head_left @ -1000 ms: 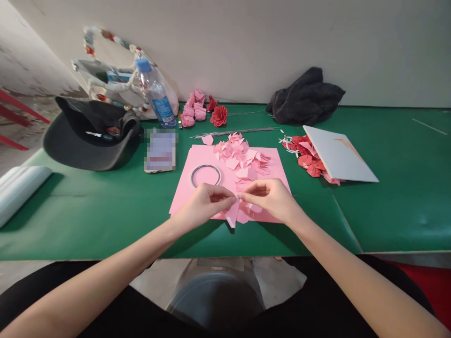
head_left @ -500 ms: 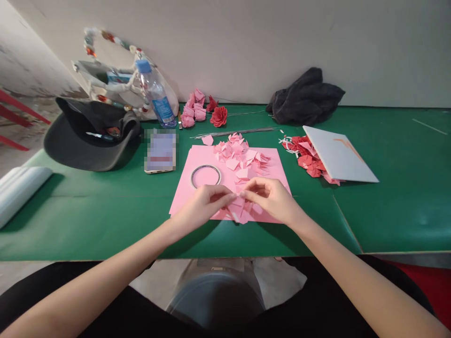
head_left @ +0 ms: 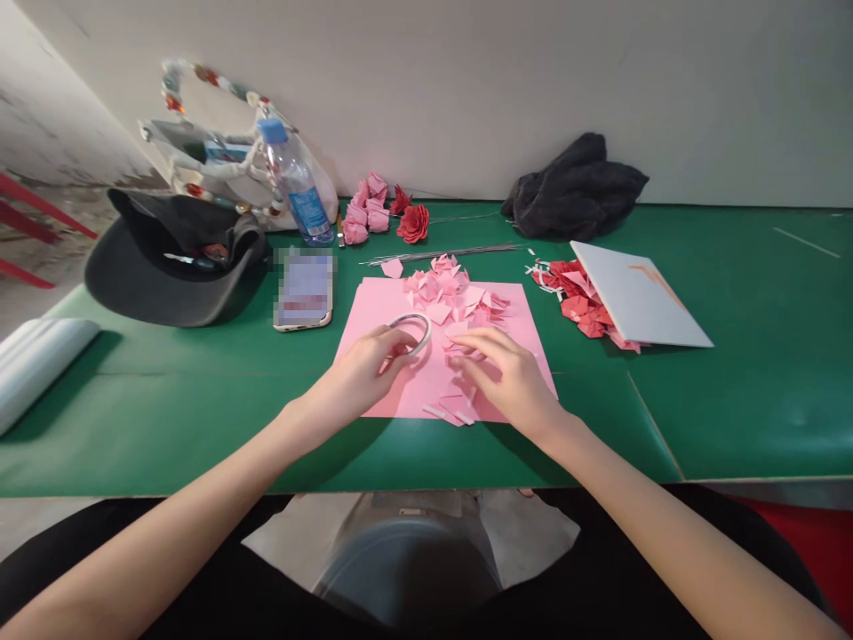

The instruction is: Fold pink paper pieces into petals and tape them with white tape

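My left hand (head_left: 368, 366) grips a ring-shaped roll of tape (head_left: 425, 336), tilted up over the left part of the pink paper sheets (head_left: 363, 307). To its right, my right hand (head_left: 510, 378) is over the sheets with thumb and fingers apart, close to some pink folded pieces. Its fingertips partly cover these pieces. Several cut pink pieces with white strips (head_left: 457, 407) lie at the front edge of the sheets. A heap of pink folded paper petals (head_left: 440, 286) covers the back middle of the sheets.
Thin wires (head_left: 446, 254) lie behind the sheets, near pink paper roses (head_left: 366, 209) and a red rose (head_left: 413, 223). At left are a phone (head_left: 304, 289), bottle (head_left: 306, 200) and cap (head_left: 160, 284). Red petals (head_left: 586, 311) lie partly under a white board (head_left: 643, 298); black cloth (head_left: 577, 191) sits behind.
My left hand has moved left and taken hold of the tape roll, lifting it. My right hand has opened, and the pink pieces formerly between both hands now lie on the sheets.
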Tool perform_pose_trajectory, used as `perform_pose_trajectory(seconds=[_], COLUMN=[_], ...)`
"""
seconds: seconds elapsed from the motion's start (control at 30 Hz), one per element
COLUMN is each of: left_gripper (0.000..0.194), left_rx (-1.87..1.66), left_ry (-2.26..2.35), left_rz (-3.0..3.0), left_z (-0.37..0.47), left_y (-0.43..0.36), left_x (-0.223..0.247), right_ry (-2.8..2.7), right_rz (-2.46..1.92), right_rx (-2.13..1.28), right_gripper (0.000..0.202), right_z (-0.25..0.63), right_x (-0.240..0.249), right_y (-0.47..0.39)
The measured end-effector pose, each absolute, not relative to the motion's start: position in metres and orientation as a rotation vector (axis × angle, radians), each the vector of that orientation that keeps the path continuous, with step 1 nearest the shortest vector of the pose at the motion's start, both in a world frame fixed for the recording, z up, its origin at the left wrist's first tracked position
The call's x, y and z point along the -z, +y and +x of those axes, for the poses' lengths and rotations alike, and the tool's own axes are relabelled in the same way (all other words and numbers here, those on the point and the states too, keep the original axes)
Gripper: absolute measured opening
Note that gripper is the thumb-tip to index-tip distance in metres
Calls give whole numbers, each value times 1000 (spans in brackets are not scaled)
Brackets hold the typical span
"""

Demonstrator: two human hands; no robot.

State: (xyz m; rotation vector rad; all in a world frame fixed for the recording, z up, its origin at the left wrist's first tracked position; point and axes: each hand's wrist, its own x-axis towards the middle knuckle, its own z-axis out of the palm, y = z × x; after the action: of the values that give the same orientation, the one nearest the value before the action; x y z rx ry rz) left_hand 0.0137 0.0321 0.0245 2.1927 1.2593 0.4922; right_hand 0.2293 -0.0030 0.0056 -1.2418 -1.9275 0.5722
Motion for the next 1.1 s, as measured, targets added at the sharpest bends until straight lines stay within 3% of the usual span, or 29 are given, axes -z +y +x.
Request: perform_pose_trajectory(seconds=[0.23, 0.5, 0.73, 1.1], left_gripper=[18, 20, 20, 19], left_rx=[-709, -789, -665, -765], left_ry=[954, 847, 964, 1014], left_rz=[1748, 1546, 1809, 2205], left_z=[32, 37, 36, 35], left_y=[13, 7, 5, 7], left_x=[-39, -39, -41, -38], right_ry=[-1900, -1841, -1629, -1603], right_rz=[-1105, -1058, -1110, -1133], right_rx=[-430, -429, -646, -727], right_gripper=[40, 32, 9, 4], right_z=[217, 216, 218, 221], right_x=[-15, -17, -21, -18], right_y=[-20, -24, -21, -16])
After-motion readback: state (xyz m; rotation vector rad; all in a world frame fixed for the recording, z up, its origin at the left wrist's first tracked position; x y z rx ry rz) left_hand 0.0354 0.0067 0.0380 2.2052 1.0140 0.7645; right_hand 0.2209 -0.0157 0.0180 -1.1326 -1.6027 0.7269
